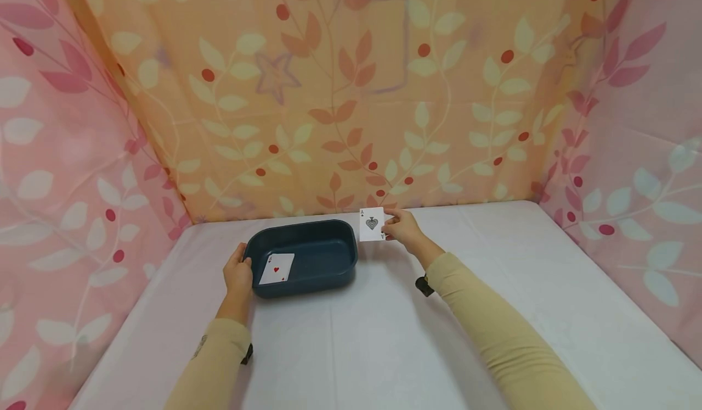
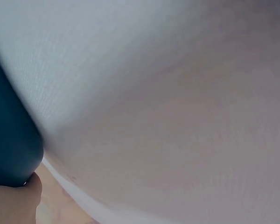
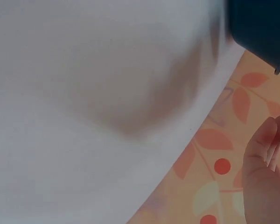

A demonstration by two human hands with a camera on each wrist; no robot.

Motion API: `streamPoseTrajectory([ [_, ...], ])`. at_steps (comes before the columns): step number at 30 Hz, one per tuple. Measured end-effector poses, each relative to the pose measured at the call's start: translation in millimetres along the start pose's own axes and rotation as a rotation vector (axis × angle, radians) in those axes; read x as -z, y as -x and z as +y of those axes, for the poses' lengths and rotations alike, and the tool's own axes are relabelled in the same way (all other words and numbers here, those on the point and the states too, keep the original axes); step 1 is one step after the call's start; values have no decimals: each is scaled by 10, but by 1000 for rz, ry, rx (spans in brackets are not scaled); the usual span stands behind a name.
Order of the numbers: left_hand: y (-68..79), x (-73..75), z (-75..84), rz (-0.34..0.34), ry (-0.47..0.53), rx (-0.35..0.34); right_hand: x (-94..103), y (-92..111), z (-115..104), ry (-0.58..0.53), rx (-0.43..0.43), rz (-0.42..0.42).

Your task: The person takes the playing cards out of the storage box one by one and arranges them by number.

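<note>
A dark teal rectangular tray point(image 1: 323, 283) is on the left half of the white table, and my left hand point(image 1: 237, 273) grips its left end. The left wrist view shows the tray's side point(image 2: 11, 135) with part of that hand point(image 2: 16, 203) against it. Face up inside, toward the left, lies an ace of hearts card point(image 1: 276, 268). Just right of the tray, my right hand point(image 1: 404, 230) pinches an ace of spades card point(image 1: 372, 224) by its right edge, its face toward me. In the right wrist view that hand point(image 3: 266, 172) appears at the edge, the card hidden.
A white cloth point(image 1: 373, 337) covers the table. Behind it hangs an orange leaf-patterned curtain point(image 1: 329, 93), with pink patterned curtains point(image 1: 55, 172) along the left and right sides. Dark bands point(image 1: 425, 286) are worn on both wrists.
</note>
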State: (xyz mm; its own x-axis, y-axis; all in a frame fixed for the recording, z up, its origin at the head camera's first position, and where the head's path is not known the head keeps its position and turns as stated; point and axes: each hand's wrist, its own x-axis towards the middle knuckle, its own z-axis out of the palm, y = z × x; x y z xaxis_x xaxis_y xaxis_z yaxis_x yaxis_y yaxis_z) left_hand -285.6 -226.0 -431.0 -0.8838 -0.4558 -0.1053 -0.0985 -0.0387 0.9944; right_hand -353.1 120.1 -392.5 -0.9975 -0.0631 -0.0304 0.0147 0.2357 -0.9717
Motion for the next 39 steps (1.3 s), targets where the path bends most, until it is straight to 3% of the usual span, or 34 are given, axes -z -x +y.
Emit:
streamPoseTrajectory([
  [9,-21,-1,5,-1,12,21,-6,-35,70,-40,-34,56],
  [15,-26,-4,14,-5,6,10,-24,-122,124,16,-75,104],
  [17,-26,-6,11,-7,2,11,-11,-219,247,20,-70,101],
  [23,-8,4,8,-7,11,19,90,-1114,1323,-61,75,80],
  [24,-9,4,10,-6,10,20,99,-1254,1459,-52,64,86],
  [30,-16,2,11,-8,16,29,59,-1404,1586,14,-54,152],
  [39,-9,8,10,-20,23,21,66,-1487,1783,-59,-37,160],
])
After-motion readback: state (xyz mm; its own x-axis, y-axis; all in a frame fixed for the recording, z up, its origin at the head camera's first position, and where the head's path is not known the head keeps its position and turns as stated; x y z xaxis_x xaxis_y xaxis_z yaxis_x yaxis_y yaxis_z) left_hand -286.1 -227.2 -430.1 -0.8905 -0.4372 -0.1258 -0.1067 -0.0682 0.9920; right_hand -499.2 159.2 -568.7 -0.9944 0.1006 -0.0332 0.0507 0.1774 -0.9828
